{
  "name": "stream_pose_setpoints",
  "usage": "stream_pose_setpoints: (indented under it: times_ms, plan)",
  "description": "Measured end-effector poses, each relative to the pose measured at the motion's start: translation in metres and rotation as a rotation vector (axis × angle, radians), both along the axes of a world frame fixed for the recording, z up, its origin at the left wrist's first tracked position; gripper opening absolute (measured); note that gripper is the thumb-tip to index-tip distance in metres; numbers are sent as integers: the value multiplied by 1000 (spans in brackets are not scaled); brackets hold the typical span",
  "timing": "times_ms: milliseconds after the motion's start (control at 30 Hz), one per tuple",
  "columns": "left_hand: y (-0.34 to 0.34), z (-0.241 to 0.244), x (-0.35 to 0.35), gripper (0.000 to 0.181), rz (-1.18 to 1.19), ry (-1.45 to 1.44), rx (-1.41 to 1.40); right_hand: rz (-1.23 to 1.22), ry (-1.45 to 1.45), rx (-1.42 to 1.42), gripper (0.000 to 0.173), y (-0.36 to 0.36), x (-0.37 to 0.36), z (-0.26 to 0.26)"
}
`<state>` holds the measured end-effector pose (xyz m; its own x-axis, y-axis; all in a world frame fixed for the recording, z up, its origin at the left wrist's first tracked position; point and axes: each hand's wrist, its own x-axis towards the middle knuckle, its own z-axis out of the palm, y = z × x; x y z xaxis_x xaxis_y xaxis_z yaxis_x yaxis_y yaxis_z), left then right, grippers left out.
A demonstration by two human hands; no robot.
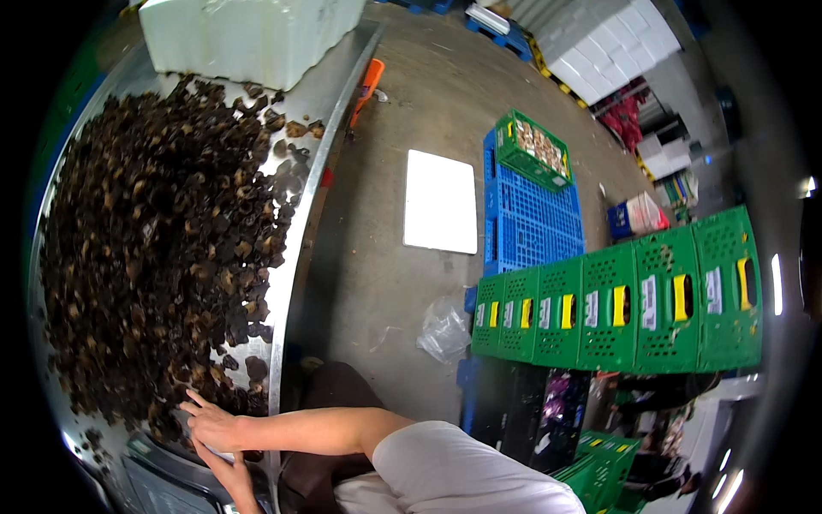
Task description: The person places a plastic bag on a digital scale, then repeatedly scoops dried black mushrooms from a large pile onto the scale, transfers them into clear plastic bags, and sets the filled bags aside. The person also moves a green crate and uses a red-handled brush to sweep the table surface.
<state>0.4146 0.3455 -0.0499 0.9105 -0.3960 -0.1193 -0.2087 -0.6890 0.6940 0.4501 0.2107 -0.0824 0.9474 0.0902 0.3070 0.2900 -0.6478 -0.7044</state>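
A broad heap of dark brown, wood-ear-like fungus pieces [160,244] covers much of a metal table [282,302]. At the heap's near edge, my right hand [215,429] has two fingers stretched apart over the pieces. My left hand [226,474] is just below it, its fingertips meeting or overlapped by the right hand. Something small and pale shows between the two hands, too little of it to name. Whether either hand holds a piece is hidden. Beside them, partly under the left hand, is a grey plastic container or device [167,478].
A white foam box [250,42] stands at the table's far end. On the floor lie a white panel [440,202] and a clear plastic bag [444,331]. Blue pallets [536,215] carry a green crate [507,144]; several stacked green crates [607,347] stand to the right.
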Motion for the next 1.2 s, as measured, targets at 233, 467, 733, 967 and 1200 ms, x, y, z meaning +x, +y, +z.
stream_pose_setpoints:
  times_ms: [233, 467, 733, 967, 1200]
  plan:
    - [-33, 39, 11, 95, -90, -143, 180, -310, -400, 79, 20, -117, 12, 81]
    - [-58, 26, -6, 125, -58, -8, 488, -318, 139, -253, 49, -116, 39, 25]
    - [-36, -4, -18, 130, 60, -128, 225, 228, -62, -202, 24, -51, -27, 36]
    - [-33, 25, -30, 118, 103, 16, 160, 367, 14, -49, 18, -65, 16, 65]
    - [-36, 32, -30, 127, 238, -2, 78, 359, 150, -393, 50, 7, 75, 32]
